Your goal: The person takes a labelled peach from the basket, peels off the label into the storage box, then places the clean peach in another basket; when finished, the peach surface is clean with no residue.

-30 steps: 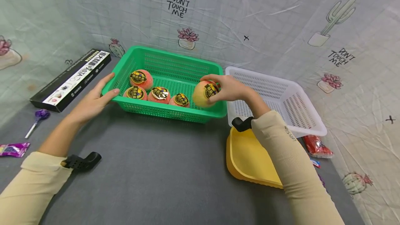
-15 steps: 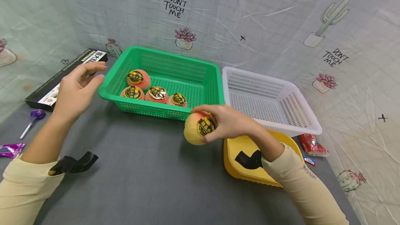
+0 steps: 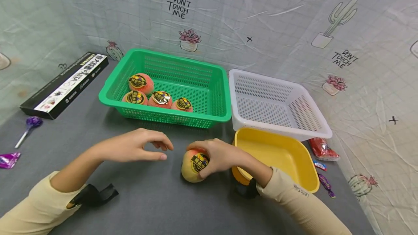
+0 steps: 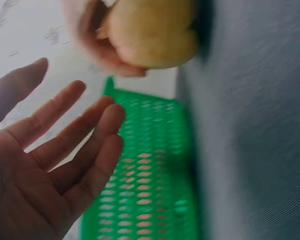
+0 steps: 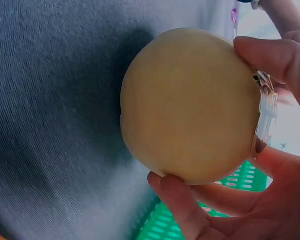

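Observation:
My right hand (image 3: 218,156) grips a yellow-pink peach (image 3: 188,169) with a black and gold label, low over the grey table in front of the green basket (image 3: 164,118). In the right wrist view, thumb and fingers curl round the sides of the peach (image 5: 189,105). My left hand (image 3: 132,146) hovers just left of the peach, holding nothing. Its fingers are spread and loosely bent in the left wrist view. Several more labelled peaches (image 3: 141,83) lie in the left part of the green basket.
Right of the green basket stands a white basket (image 3: 281,130), with a yellow bin (image 3: 271,148) in front. A red packet (image 3: 322,149) and small sweets lie beyond the bin. At left are a black pasta box (image 3: 65,86), a purple lollipop (image 3: 32,122) and a purple wrapper (image 3: 9,160).
My right hand has lifted the peach out of the green basket and brought it nearer over the table. My left hand has let go of the basket's rim and come right towards the peach.

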### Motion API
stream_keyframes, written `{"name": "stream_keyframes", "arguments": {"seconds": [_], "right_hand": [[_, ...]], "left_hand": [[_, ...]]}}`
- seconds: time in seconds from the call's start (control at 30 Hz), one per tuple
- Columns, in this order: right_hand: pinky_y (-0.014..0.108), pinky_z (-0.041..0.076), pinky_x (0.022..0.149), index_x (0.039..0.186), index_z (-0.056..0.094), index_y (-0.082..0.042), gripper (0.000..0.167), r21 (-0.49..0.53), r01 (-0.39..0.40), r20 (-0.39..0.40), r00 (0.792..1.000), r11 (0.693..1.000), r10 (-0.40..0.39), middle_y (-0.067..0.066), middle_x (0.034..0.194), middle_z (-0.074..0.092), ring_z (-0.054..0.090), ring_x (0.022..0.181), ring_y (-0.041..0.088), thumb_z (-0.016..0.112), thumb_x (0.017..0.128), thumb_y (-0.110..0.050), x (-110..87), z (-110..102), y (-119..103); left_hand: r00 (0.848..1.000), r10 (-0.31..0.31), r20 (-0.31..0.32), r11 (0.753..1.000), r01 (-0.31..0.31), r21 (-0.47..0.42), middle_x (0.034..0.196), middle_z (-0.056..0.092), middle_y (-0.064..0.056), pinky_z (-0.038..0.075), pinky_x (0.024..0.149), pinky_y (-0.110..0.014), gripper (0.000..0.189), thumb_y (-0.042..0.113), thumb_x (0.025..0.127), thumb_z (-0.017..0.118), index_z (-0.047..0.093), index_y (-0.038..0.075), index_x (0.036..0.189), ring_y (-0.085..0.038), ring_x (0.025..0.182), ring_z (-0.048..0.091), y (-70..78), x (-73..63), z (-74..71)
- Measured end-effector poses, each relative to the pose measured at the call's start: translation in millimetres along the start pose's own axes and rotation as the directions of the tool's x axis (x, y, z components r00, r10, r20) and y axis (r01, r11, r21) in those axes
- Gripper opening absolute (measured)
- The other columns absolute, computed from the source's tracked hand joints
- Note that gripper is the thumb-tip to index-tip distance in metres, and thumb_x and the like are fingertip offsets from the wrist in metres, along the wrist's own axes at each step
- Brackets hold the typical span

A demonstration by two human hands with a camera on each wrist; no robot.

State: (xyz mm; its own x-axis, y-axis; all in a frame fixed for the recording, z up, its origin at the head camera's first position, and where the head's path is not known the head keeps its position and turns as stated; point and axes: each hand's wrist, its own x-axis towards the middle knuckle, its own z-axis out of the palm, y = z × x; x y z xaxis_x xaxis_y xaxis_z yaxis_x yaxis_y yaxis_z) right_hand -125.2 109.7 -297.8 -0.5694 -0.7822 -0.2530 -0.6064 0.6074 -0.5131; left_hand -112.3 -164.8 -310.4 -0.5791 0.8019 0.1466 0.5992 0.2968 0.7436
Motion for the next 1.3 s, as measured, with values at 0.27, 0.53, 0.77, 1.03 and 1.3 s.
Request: {"name": "stream_keyframes", "arguments": {"seconds": [0.27, 0.53, 0.77, 1.03, 1.3], "right_hand": [[0.024, 0.044, 0.074, 0.136, 0.048, -0.012, 0.074, -0.042, -0.081, -0.091, 0.993, 0.996, 0.077, 0.0, 0.11, 0.057, 0.05, 0.092, 0.013, 0.078, 0.07, -0.026, -4.5, 16.0, -1.5], [0.035, 0.044, 0.092, 0.143, 0.038, -0.015, 0.086, 0.014, -0.125, -0.216, 0.968, 0.992, 0.125, 0.008, 0.133, 0.047, 0.045, 0.116, 0.019, 0.083, 0.072, -0.036, -20.0, 36.2, -2.0], [0.034, 0.046, 0.09, 0.146, 0.032, -0.009, 0.093, 0.115, -0.088, -0.298, 0.947, 0.989, 0.119, 0.011, 0.134, 0.043, 0.049, 0.112, 0.019, 0.082, 0.073, -0.038, -32.1, 44.3, 2.8], [0.03, 0.051, 0.083, 0.138, 0.039, -0.003, 0.073, 0.271, -0.059, -0.393, 0.904, 0.961, 0.167, 0.014, 0.13, 0.047, 0.056, 0.108, 0.021, 0.077, 0.081, -0.03, -53.5, 54.4, 4.4], [0.024, 0.048, 0.06, 0.094, 0.058, -0.008, 0.015, 0.389, -0.058, -0.397, 0.89, 0.919, 0.224, -0.004, 0.08, 0.056, 0.053, 0.067, 0.007, 0.063, 0.094, -0.022, -62.6, 66.3, 2.6]], "left_hand": [[0.999, -0.042, 0.032, 0.998, 0.043, -0.043, 0.096, 0.064, 0.006, 0.05, 0.075, -0.029, 0.025, 0.033, 0.092, 0.064, 0.066, 0.011, 0.103, -0.007, 0.084, 0.059, -24.8, 14.2, 28.4], [0.989, -0.123, -0.079, 0.99, 0.118, -0.073, 0.12, 0.056, -0.01, 0.047, 0.085, -0.036, 0.07, 0.038, 0.08, 0.076, 0.044, 0.003, 0.132, -0.023, 0.104, 0.055, -34.2, 22.8, 47.9], [0.994, -0.024, -0.106, 0.989, 0.009, -0.146, 0.142, 0.039, -0.009, 0.041, 0.096, -0.04, 0.088, 0.037, 0.078, 0.078, 0.031, 0.007, 0.145, -0.022, 0.124, 0.043, -37.9, 28.2, 68.0], [0.973, 0.079, -0.215, 0.984, -0.111, -0.137, 0.134, 0.049, 0.003, 0.044, 0.092, -0.034, 0.075, 0.031, 0.078, 0.079, 0.043, 0.008, 0.14, -0.014, 0.115, 0.051, -42.9, 33.3, 90.5], [0.95, 0.083, -0.302, 0.974, -0.141, -0.176, 0.128, 0.053, 0.002, 0.045, 0.087, -0.029, 0.075, 0.024, 0.073, 0.084, 0.048, 0.007, 0.136, -0.014, 0.104, 0.055, -45.9, 32.2, 97.7]]}}
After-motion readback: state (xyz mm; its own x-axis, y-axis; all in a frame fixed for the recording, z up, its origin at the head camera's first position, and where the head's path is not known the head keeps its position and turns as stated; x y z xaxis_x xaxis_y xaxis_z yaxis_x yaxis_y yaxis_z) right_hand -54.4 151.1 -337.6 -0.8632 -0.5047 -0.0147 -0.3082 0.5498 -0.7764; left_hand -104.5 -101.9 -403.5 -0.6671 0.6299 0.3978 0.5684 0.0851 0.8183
